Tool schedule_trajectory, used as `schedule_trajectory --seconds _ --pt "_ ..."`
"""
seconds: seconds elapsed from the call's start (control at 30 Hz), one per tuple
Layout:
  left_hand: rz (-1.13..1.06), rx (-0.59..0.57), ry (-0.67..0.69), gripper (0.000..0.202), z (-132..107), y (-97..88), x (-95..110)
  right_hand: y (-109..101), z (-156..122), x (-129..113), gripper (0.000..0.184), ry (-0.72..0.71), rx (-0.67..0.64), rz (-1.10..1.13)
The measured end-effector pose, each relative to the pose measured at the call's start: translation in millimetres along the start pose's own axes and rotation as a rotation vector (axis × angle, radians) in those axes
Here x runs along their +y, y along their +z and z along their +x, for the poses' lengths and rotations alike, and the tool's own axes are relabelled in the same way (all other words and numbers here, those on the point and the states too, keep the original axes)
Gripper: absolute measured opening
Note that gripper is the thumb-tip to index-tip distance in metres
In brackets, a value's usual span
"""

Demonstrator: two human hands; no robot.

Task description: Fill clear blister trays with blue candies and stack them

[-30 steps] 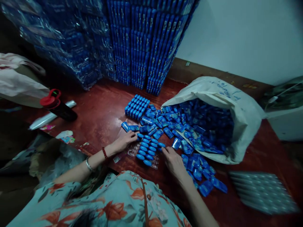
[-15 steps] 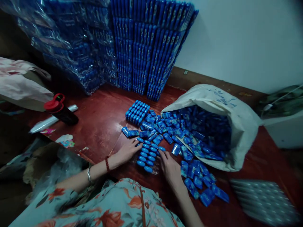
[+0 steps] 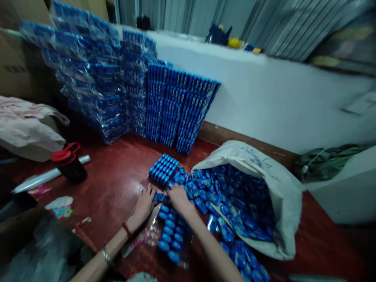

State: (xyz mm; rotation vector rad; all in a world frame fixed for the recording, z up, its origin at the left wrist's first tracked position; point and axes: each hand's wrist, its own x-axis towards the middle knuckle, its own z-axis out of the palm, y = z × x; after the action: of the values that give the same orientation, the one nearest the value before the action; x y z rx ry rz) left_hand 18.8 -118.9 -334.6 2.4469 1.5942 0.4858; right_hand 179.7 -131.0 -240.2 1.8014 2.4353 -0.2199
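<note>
Left hand (image 3: 144, 203) is resting at the table (image 3: 108, 168), fingers partly spread and bent, their tips beside a flat blue pack (image 3: 160, 197); whether it is gripping anything, I cannot tell. Right hand (image 3: 178, 197) is leaning over loose packs (image 3: 192, 190) just in front of a neat block (image 3: 163, 168), fingers bent downward, their hold hidden. Nearer the body, rows of upright packs (image 3: 167, 230) are standing between the forearms, with a clear tray (image 3: 152, 232) showing at their edges. To the right, a sack (image 3: 286, 219) is lying open, packs filling its mouth, while tall stacks (image 3: 179, 107) are standing behind
</note>
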Motion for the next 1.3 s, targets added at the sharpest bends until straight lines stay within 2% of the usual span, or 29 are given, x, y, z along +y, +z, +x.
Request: schedule_trajectory --seconds 0.1,0.23,0.3,0.4,0.5,0.6,0.73,0.8,0.87,1.0,1.07,1.13,1.2,1.3 --pt "-0.070 0.010 -0.043 0.036 -5.8 16.1 -11.5 7.8 14.1 -6.7 0.023 -0.060 -0.039 -0.038" --pt "-0.386 0.137 -0.048 0.033 -8.6 27.1 -26.2 1.3 8.5 10.3 0.032 -0.073 -0.014 -0.042" --pt "-0.581 0.187 -0.094 0.030 -12.4 19.0 -27.1 -8.0 -7.6 24.2 0.040 -0.031 0.082 0.087" --pt "-0.807 0.183 -0.199 0.030 -25.0 -6.9 -22.1 -13.0 -48.0 41.8 0.047 0.018 0.350 0.559" --pt "-0.906 0.132 -0.263 0.034 -43.7 -33.6 -14.5 3.0 -99.2 46.2 0.039 0.153 0.516 0.972" --pt "-0.873 0.070 -0.188 0.026 -62.7 -47.6 -6.8 33.5 -144.7 33.3 0.030 0.367 0.634 1.148" --pt "-0.746 0.054 0.026 0.019 -79.2 -41.6 2.1 77.7 -174.1 3.8 0.021 0.560 0.802 1.011" --pt "-0.664 0.038 0.121 0.026 -81.3 -31.8 4.0 95.0 -176.4 -6.9 0.016 0.538 0.848 0.850" --pt "-0.575 0.032 0.203 0.034 -79.2 -22.0 3.4 105.2 -175.2 -11.2 0.015 0.423 0.848 0.698" --pt "-0.465 0.060 0.406 0.041 -69.3 -16.9 -2.1 101.9 -173.8 -3.5 0.028 0.217 0.732 0.436" --pt "-0.450 0.023 0.482 0.041 -66.5 -23.0 -4.0 94.3 -174.7 4.9 0.035 0.142 0.648 0.341" --pt "-0.423 -0.033 0.499 0.040 -67.6 -30.7 -4.5 88.5 -176.4 13.0 0.038 0.075 0.608 0.313" --pt "-0.383 -0.066 0.490 0.038 -71.7 -36.3 -4.4 87.0 -179.6 18.7 0.035 0.059 0.639 0.345" --pt "-0.341 -0.042 0.490 0.037 -76.9 -39.1 -3.4 92.0 -188.2 21.0 0.024 0.162 0.746 0.443"
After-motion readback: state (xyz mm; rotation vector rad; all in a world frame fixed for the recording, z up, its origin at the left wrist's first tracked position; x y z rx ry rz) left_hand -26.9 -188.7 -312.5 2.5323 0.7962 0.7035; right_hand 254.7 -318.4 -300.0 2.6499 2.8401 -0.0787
